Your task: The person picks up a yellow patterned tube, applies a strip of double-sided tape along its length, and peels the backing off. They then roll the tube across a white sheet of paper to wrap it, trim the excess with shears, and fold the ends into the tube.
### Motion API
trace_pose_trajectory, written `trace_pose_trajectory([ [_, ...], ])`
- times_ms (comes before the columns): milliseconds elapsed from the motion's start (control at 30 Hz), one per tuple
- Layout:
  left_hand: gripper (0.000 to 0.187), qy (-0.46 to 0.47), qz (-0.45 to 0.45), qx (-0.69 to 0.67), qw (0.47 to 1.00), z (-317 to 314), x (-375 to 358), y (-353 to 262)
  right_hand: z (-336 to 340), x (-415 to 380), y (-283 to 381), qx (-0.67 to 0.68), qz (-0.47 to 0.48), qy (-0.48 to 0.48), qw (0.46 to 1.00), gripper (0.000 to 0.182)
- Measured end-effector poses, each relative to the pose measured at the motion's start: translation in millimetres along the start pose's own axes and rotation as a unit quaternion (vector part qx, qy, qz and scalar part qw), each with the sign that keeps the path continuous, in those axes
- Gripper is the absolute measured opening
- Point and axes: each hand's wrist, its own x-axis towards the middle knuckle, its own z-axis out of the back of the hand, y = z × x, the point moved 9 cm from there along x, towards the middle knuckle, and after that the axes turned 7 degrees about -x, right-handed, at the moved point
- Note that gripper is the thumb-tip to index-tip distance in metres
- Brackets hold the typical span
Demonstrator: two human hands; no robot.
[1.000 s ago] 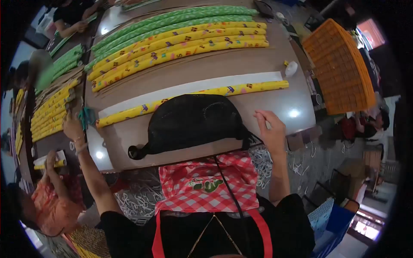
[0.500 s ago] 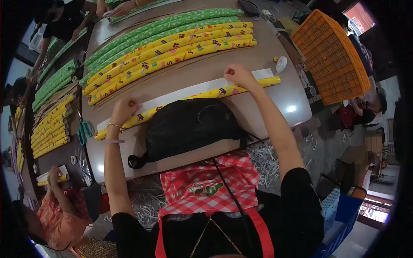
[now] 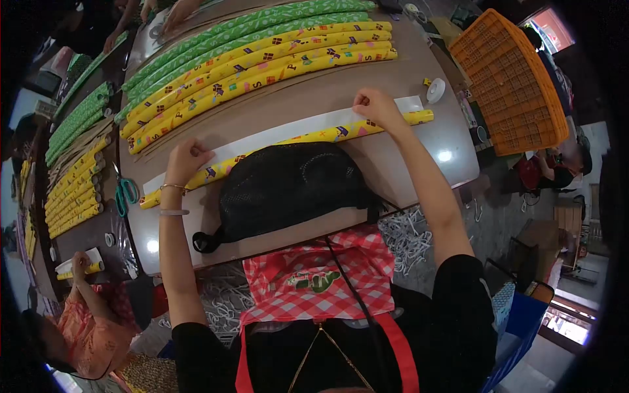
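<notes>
A yellow patterned roll [image 3: 347, 131] lies across the table in front of me, with a white strip of its paper [image 3: 262, 135] spread out along its far side. Over the left part of that strip is my left hand [image 3: 189, 159], its fingers pinched together. My right hand [image 3: 377, 108] is at the strip's right part, fingers curled into a pinch. What either pinch holds is too small to make out. A black mesh bag [image 3: 288, 187] sits just on my side of the roll and hides part of it.
Yellow rolls [image 3: 262, 75] and green rolls [image 3: 242, 39] lie farther back. A tape roll [image 3: 435, 91] is at the right, an orange crate [image 3: 511, 82] beyond it. Teal scissors [image 3: 124, 195] lie left. A co-worker [image 3: 95, 321] is at lower left, others at upper left.
My right hand has moved slightly right and away from me along the strip. My left hand's fingers have shifted a little. The table's contents appear slightly shifted in view.
</notes>
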Motion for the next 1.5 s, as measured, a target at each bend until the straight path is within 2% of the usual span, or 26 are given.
trace_pose_trajectory([
  [167,0.025,0.003,0.017,-0.037,0.999,1,-2,-6,13,3,-24,-0.022,-0.001,0.014,1.0,0.015],
  [233,0.025,0.008,0.026,-0.037,0.999,0,0,0,11,4,-32,0.011,-0.045,0.044,0.998,0.018],
  [300,0.025,0.012,0.037,-0.036,0.999,-2,0,3,13,4,-23,-0.025,-0.048,0.048,0.997,0.019],
  [333,0.025,0.007,0.017,-0.038,0.999,-1,-1,-1,12,4,-18,-0.059,-0.051,0.053,0.996,0.021],
  [467,0.025,-0.01,-0.031,-0.008,0.999,2,-2,-8,3,4,-25,-0.046,-0.066,0.067,0.995,0.023],
  [567,0.025,0.005,-0.008,-0.055,0.998,-2,3,12,3,9,-39,-0.013,-0.057,0.079,0.995,0.023],
  [633,0.025,-0.001,-0.019,-0.052,0.998,-1,2,6,5,5,-44,0.053,-0.103,0.099,0.988,0.023],
  [767,0.024,0.001,-0.014,-0.038,0.999,0,1,1,3,5,-46,0.003,-0.112,0.097,0.989,0.018],
  [833,0.023,-0.006,-0.018,-0.013,1.0,2,1,1,22,8,-35,-0.132,-0.017,-0.04,0.99,0.015],
  [867,0.022,-0.013,-0.018,0.013,1.0,1,1,1,25,3,-43,-0.136,-0.022,-0.044,0.989,0.015],
  [933,0.021,-0.01,-0.008,-0.004,1.0,0,0,-1,56,-17,-37,-0.123,-0.09,-0.132,0.979,0.018],
  [967,0.021,-0.007,-0.013,-0.015,1.0,1,3,7,63,-19,-45,-0.129,-0.091,-0.136,0.978,0.018],
  [1000,0.022,-0.005,-0.017,-0.027,0.999,-1,4,11,98,-37,-48,-0.194,-0.079,-0.316,0.925,0.022],
  [1033,0.022,0.006,0.004,0.026,1.0,1,0,-10,126,-65,-42,-0.249,-0.062,-0.483,0.837,0.026],
  [1067,0.022,0.007,0.002,0.023,1.0,-1,3,-3,134,-68,-50,-0.253,-0.061,-0.484,0.836,0.026],
  [1133,0.023,0.007,-0.001,-0.037,0.999,-3,8,15,155,-83,-86,-0.251,-0.236,-0.461,0.817,0.041],
  [1167,0.023,0.007,-0.003,-0.037,0.999,-3,8,18,161,-87,-105,-0.251,-0.236,-0.463,0.816,0.041],
  [1200,0.023,0.013,0.017,-0.027,0.999,-3,8,19,153,-80,-155,-0.061,-0.257,-0.404,0.876,0.041],
  [1233,0.023,0.018,0.038,-0.019,0.999,-3,7,19,139,-69,-175,0.13,-0.264,-0.325,0.899,0.041],
  [1267,0.023,0.013,0.036,-0.022,0.999,-2,7,16,143,-75,-184,0.2,-0.267,-0.367,0.868,0.031],
  [1300,0.023,0.006,0.01,-0.018,1.0,-1,5,8,149,-72,-193,0.198,-0.262,-0.367,0.87,0.031],
  [1367,0.023,-0.005,-0.016,-0.016,1.0,0,4,3,147,-65,-230,0.372,-0.26,-0.353,0.819,0.022],
  [1400,0.022,0.009,-0.003,-0.028,1.0,-2,5,7,150,-70,-231,0.374,-0.305,-0.396,0.781,0.02],
  [1433,0.022,0.022,0.009,-0.039,0.999,-3,6,11,150,-64,-237,0.376,-0.3,-0.397,0.782,0.02],
  [1500,0.021,0.014,-0.003,-0.014,1.0,-2,8,9,136,-52,-248,0.536,-0.324,-0.412,0.662,0.019],
])
